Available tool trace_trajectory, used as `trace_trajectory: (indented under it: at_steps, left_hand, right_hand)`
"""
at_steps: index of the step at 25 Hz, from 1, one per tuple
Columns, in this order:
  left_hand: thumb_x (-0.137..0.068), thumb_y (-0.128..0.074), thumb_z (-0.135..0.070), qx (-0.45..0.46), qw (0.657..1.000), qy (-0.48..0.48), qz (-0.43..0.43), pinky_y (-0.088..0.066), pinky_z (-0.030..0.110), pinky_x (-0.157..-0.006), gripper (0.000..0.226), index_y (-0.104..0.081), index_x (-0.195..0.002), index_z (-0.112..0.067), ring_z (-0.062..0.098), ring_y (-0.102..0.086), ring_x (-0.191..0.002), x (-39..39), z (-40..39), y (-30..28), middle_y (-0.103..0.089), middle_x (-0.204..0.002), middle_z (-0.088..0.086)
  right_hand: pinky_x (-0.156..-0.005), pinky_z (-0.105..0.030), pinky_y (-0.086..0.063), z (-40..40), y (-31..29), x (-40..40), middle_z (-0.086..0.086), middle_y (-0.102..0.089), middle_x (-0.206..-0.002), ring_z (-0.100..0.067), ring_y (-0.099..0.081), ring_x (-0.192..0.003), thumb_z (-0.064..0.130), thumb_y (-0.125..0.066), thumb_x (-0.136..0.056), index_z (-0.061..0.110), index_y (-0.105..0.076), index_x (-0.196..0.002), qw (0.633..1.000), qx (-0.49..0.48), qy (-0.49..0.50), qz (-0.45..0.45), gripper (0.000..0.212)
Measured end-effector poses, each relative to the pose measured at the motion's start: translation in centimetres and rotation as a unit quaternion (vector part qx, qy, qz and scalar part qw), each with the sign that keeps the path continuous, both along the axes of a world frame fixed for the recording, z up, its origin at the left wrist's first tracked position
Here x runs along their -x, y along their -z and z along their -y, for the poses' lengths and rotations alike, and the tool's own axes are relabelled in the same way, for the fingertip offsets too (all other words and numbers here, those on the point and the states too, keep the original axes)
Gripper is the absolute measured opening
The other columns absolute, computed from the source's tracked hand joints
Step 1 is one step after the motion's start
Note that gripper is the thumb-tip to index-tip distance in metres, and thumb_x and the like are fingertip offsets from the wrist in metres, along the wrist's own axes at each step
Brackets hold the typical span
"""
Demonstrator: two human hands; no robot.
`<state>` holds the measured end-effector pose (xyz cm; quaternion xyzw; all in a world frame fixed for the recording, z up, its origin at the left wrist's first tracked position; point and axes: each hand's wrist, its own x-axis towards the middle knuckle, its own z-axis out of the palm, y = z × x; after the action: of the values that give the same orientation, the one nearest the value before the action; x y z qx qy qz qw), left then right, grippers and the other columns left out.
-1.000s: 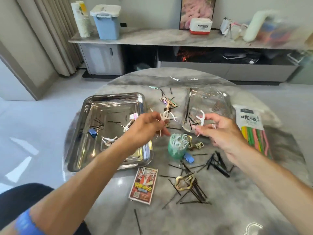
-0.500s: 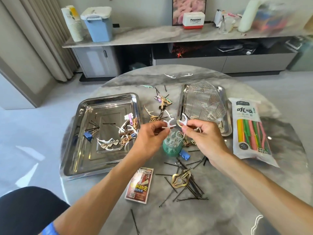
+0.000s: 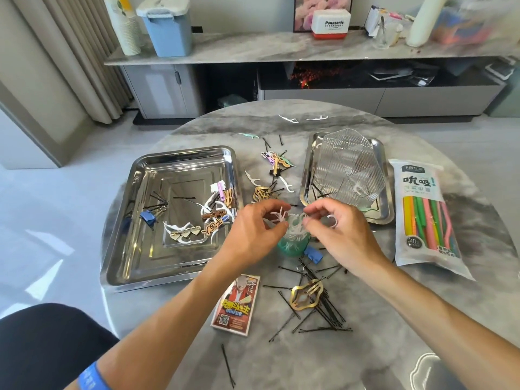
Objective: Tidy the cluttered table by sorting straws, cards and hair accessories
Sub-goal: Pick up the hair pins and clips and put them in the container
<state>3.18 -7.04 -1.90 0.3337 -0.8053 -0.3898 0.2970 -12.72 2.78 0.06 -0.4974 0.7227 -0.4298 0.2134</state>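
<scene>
At the middle of the round marble table [image 3: 281, 361], I am watching both hands working right over a small green cup [image 3: 291, 244] stuffed with white floss picks [image 3: 297, 225]. The left hand [image 3: 253, 235] is pinching a white floss pick [image 3: 278, 216] between thumb and curled fingers, just above the cup's left rim. The right hand [image 3: 337, 235] is curling its fingers round another white pick [image 3: 332, 220], thumb and forefinger nearly meeting over the cup. To the left, a large steel tray [image 3: 135, 220] is holding hair clips [image 3: 216, 218], a blue binder clip [image 3: 148, 216], bobby pins and a few white picks. On the far right, a smaller steel tray [image 3: 308, 164] is carrying a ribbed clear glass dish [image 3: 349, 167] tilted on its edge. A sealed bag of coloured straws [image 3: 425, 218] is lying at the right edge, just beside that tray. Near me, a box of playing cards [image 3: 236, 304] is resting flat between the forearms, and a gold hair clip [image 3: 306, 295] is sitting on a scatter of black bobby pins [image 3: 323, 313] to its right. More clips and picks are lying loose between the two trays, and two white picks are resting near the far rim.
</scene>
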Motion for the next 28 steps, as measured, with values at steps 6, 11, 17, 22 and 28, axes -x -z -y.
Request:
trace_trajectory:
  at_steps: [6,11,17,22,28]
  left_hand:
    - [-0.094,-0.064,-0.016,0.064,0.997,0.03,0.021,-0.055,0.028,-0.08,0.016,-0.076,-0.104,-0.01,0.01,-0.065,-0.087,0.5,-0.1,-0.3,-0.069,-0.102,0.001]
    - [-0.097,-0.059,-0.026,0.109,0.992,0.018,0.052,-0.048,0.025,-0.087,0.029,-0.066,-0.121,-0.011,0.013,-0.058,-0.096,0.3,-0.8,0.1,-0.06,-0.112,0.003]
    - [-0.089,-0.069,-0.006,0.133,0.991,-0.001,-0.002,-0.058,0.032,-0.073,0.01,-0.075,-0.096,-0.003,0.017,-0.067,-0.077,-0.1,-0.5,-0.3,-0.071,-0.093,0.005]
    - [-0.102,-0.039,-0.027,0.267,0.945,0.017,0.19,-0.047,0.046,-0.102,0.038,-0.065,-0.119,-0.006,0.03,-0.053,-0.125,0.0,-1.8,0.7,-0.053,-0.142,0.013]
    - [-0.084,-0.054,-0.016,-0.048,0.998,0.03,0.01,-0.042,0.02,-0.106,0.062,-0.043,-0.146,-0.018,0.006,-0.049,-0.129,-1.4,-1.7,-0.2,-0.052,-0.143,-0.002]
  right_hand:
    - [-0.071,-0.021,-0.05,1.0,-2.3,-0.2,-0.001,-0.077,-0.093,-0.003,-0.066,-0.081,0.013,-0.033,-0.108,0.006,-0.064,-0.107,0.977,0.122,-0.038,0.169,0.031]
    - [-0.107,-0.013,-0.034,1.9,-0.7,-1.6,0.005,-0.061,-0.134,0.004,-0.049,-0.129,0.022,-0.033,-0.108,0.014,-0.056,-0.136,0.984,0.062,-0.121,0.119,0.037]
    - [-0.12,-0.028,0.004,2.4,2.4,0.0,0.013,-0.013,-0.163,-0.012,0.003,-0.152,0.04,-0.03,-0.105,0.029,-0.04,-0.148,0.969,-0.124,-0.154,-0.146,0.046]
    - [-0.122,-0.025,-0.005,1.9,2.3,0.0,0.009,-0.005,-0.164,0.0,0.0,-0.15,0.056,-0.018,-0.102,0.027,-0.012,-0.158,0.97,-0.025,-0.151,-0.19,0.064]
    - [-0.119,-0.024,-0.007,2.8,1.8,-1.6,0.0,-0.02,-0.163,-0.014,-0.016,-0.15,0.052,-0.023,-0.102,0.02,-0.017,-0.158,0.949,-0.087,-0.171,-0.248,0.064]
